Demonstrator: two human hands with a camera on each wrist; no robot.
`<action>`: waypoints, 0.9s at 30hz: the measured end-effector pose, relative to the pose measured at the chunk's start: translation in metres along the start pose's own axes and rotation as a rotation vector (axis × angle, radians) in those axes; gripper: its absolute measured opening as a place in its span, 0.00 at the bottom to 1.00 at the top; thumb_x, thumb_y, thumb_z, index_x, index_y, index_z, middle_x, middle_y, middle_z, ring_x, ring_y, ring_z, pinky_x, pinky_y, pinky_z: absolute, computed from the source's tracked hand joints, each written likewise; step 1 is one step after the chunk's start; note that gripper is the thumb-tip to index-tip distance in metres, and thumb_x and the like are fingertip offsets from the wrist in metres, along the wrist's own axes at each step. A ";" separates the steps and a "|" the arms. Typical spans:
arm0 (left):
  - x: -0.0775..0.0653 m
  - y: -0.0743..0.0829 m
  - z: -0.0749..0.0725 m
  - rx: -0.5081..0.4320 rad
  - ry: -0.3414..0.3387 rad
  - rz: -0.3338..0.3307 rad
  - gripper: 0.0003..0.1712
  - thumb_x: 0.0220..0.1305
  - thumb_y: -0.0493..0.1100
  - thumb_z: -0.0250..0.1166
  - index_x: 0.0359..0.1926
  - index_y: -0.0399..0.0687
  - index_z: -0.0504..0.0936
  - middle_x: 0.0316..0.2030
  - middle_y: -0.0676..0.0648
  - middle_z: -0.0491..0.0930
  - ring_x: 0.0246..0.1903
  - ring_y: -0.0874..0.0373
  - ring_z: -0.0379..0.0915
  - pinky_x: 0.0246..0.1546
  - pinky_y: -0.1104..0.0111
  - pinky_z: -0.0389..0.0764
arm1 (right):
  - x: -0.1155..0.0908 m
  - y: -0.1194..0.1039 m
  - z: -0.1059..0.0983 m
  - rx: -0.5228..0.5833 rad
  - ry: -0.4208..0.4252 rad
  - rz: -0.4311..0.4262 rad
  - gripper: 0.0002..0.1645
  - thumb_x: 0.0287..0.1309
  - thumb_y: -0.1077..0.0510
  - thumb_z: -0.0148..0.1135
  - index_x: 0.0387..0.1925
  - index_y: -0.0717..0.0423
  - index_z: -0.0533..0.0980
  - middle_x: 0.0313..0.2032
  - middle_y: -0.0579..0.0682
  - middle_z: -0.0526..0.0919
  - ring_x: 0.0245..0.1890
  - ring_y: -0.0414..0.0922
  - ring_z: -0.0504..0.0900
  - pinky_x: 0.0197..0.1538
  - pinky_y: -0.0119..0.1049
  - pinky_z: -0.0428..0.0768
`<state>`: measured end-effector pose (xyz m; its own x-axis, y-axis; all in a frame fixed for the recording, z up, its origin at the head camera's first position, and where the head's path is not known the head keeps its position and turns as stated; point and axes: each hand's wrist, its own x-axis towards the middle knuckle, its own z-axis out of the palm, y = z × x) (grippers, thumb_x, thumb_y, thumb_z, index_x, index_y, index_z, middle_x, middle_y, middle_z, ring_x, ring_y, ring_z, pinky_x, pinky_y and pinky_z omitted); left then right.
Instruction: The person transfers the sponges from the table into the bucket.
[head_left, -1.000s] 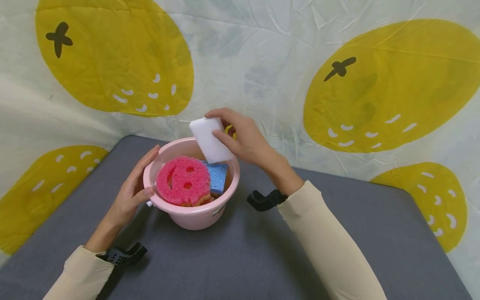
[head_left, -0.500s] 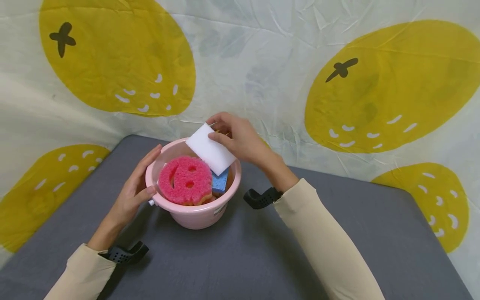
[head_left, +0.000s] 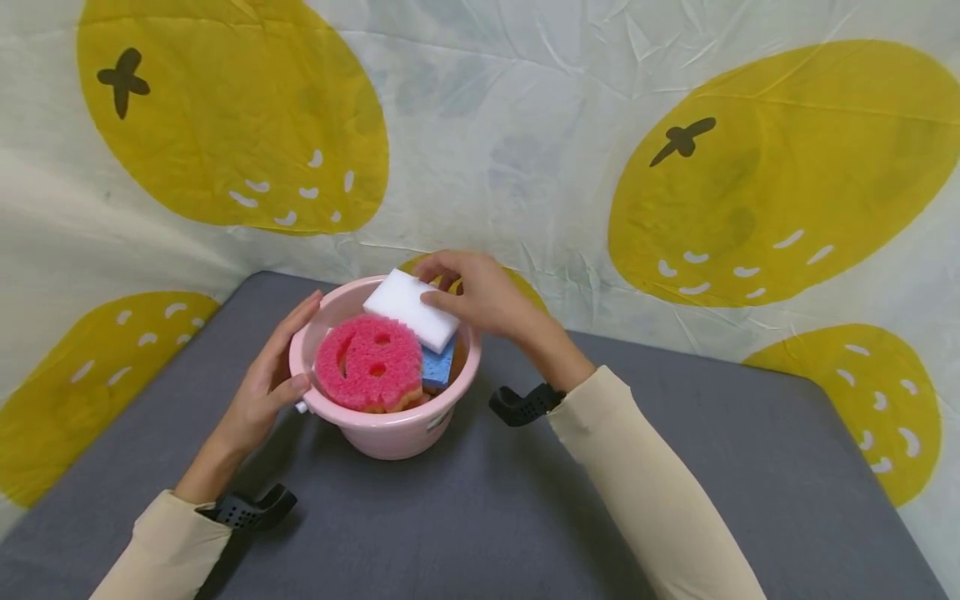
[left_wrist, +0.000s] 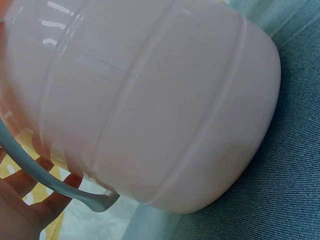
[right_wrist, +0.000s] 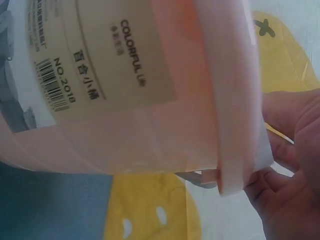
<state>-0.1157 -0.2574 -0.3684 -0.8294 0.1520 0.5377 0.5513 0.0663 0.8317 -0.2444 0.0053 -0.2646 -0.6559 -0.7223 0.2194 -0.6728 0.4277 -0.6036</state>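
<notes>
A pink bucket (head_left: 397,435) stands on the grey table, filled with sponges. My left hand (head_left: 262,383) holds it at the left side, fingers along the outside and thumb at the rim; the left wrist view shows fingers (left_wrist: 50,202) beside the grey handle (left_wrist: 50,182). My right hand (head_left: 483,296) reaches over the back right rim and pinches a white sponge (head_left: 408,307) by its right end. That sponge lies tilted across the opening, overlapping a blue sponge (head_left: 437,365). In front is a round pink smiley sponge (head_left: 367,362). Deeper contents are hidden.
The grey tabletop (head_left: 450,533) extends in front and to the right. A pale cloth with yellow fruit prints (head_left: 510,150) hangs close behind the bucket. A printed label (right_wrist: 100,60) is on the bucket's side.
The white sponge has come down from nearly upright above the rim to a flatter pose over the blue sponge, and my right hand has lowered with it. My left hand stays on the bucket.
</notes>
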 end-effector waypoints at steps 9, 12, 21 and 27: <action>-0.001 -0.001 0.000 0.006 0.010 -0.026 0.46 0.53 0.32 0.57 0.74 0.42 0.52 0.73 0.43 0.47 0.69 0.48 0.43 0.55 0.73 0.70 | -0.002 0.004 0.005 -0.080 -0.035 -0.019 0.18 0.59 0.54 0.64 0.52 0.49 0.82 0.35 0.43 0.83 0.29 0.44 0.73 0.30 0.31 0.72; -0.001 -0.001 0.000 0.010 0.014 -0.035 0.46 0.53 0.32 0.58 0.74 0.43 0.53 0.73 0.44 0.47 0.69 0.48 0.43 0.55 0.73 0.70 | -0.004 0.004 0.004 -0.112 -0.077 -0.049 0.19 0.64 0.59 0.58 0.55 0.49 0.80 0.41 0.44 0.83 0.29 0.43 0.71 0.32 0.31 0.71; -0.002 0.000 0.000 0.008 0.006 -0.013 0.45 0.53 0.32 0.57 0.73 0.41 0.53 0.73 0.41 0.47 0.69 0.48 0.43 0.56 0.73 0.69 | -0.007 0.003 0.002 -0.147 -0.094 -0.088 0.16 0.58 0.63 0.61 0.48 0.52 0.82 0.49 0.47 0.81 0.50 0.43 0.74 0.50 0.35 0.74; -0.003 0.000 -0.001 0.013 0.006 -0.038 0.46 0.52 0.32 0.58 0.74 0.43 0.52 0.73 0.44 0.47 0.69 0.48 0.43 0.55 0.73 0.70 | -0.008 0.003 0.003 -0.212 -0.128 -0.095 0.15 0.59 0.60 0.61 0.48 0.51 0.83 0.52 0.45 0.80 0.56 0.43 0.69 0.57 0.39 0.66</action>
<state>-0.1139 -0.2584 -0.3700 -0.8500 0.1433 0.5070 0.5209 0.0846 0.8494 -0.2402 0.0108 -0.2704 -0.5465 -0.8219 0.1607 -0.7950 0.4488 -0.4081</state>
